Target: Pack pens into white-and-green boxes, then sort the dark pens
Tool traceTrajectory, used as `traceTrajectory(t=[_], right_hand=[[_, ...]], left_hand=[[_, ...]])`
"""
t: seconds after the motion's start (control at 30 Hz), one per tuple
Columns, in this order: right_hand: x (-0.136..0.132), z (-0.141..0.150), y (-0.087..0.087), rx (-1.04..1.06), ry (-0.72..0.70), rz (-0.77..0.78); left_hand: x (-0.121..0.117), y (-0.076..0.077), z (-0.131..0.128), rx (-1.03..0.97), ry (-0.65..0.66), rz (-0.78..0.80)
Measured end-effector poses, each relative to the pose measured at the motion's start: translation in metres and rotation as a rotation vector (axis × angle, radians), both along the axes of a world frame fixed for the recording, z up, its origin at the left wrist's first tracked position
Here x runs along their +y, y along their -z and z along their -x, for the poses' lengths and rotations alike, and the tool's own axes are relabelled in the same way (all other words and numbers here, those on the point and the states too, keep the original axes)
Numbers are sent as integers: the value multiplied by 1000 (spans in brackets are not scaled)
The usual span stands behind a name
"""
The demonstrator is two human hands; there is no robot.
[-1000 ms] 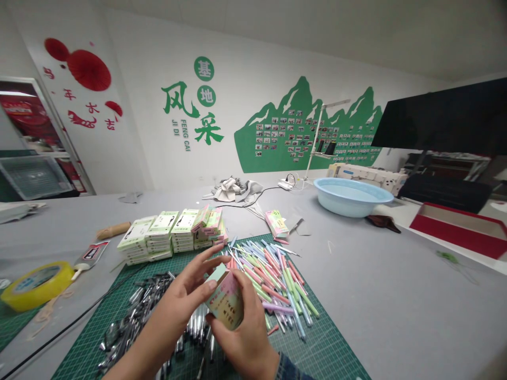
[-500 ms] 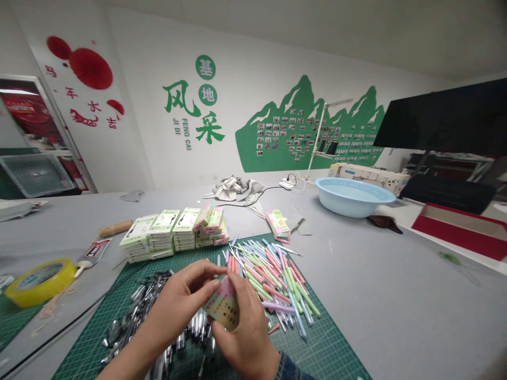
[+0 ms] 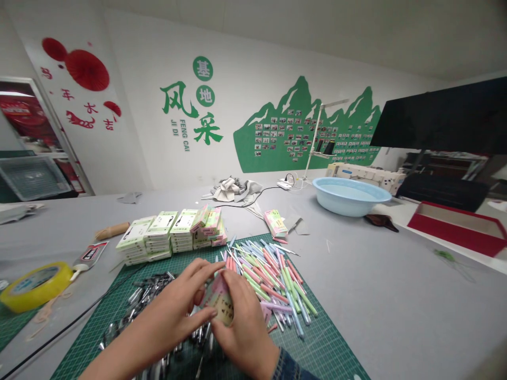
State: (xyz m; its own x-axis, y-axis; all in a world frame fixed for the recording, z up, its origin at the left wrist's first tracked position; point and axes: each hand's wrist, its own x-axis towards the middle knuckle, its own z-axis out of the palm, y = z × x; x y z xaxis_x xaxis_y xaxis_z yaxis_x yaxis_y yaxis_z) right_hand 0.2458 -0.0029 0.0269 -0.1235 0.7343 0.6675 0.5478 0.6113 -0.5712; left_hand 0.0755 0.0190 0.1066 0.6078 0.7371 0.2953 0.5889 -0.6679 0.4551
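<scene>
A small pink-and-yellow printed cardboard box (image 3: pixel 223 306) is held up between my two hands, above the near part of the mat. My right hand (image 3: pixel 247 324) wraps round its right side, thumb at the lower edge. From the left, my left hand (image 3: pixel 188 298) grips it, fingertips at the top and thumb low on the printed face. Whatever is inside the box is hidden. Just beyond my right hand lies a heap of pastel pens (image 3: pixel 273 277). Under my left forearm, dark and silvery metallic pen-like parts (image 3: pixel 148 295) are spread out.
Stacked white-and-green boxes (image 3: pixel 160 232) stand behind the green cutting mat (image 3: pixel 332 343). A similar box (image 3: pixel 275 224) lies to their right. Yellow tape (image 3: pixel 37 285) and a glue tube (image 3: pixel 90 255) sit left; a blue basin (image 3: pixel 350 198) stands at the back right.
My left thumb has slid down the box, and the left fingers now cover more of its left side. The box has turned slightly. The whole view has shifted a little.
</scene>
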Motion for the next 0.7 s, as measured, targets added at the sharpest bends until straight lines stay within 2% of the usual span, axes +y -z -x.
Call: traceTrajectory(t=[0.13,0.23,0.33,0.43,0.53,0.63,0.7], right_hand=[[1,-7,-11,-15,-57,91],[4,-16,-17,17,-60,79],[5,-29,-19,56,5,49],[3,-42,-17,118,127,26],[0,-50,-9,126,219,-17],[1,-51,3,106,218,-105],[5,-48,12,82,200,-175]], left_hand=[[4,-3,11,68,51,20],[6,-14,6,136,62,-8],[19,-34,-4,207,99,-13],[49,-47,-20,198,79,-87],[90,-38,-48,160,-135,-175],[131,-14,-88,257,-457,-266],[154,2,-113,330,-579,-272]])
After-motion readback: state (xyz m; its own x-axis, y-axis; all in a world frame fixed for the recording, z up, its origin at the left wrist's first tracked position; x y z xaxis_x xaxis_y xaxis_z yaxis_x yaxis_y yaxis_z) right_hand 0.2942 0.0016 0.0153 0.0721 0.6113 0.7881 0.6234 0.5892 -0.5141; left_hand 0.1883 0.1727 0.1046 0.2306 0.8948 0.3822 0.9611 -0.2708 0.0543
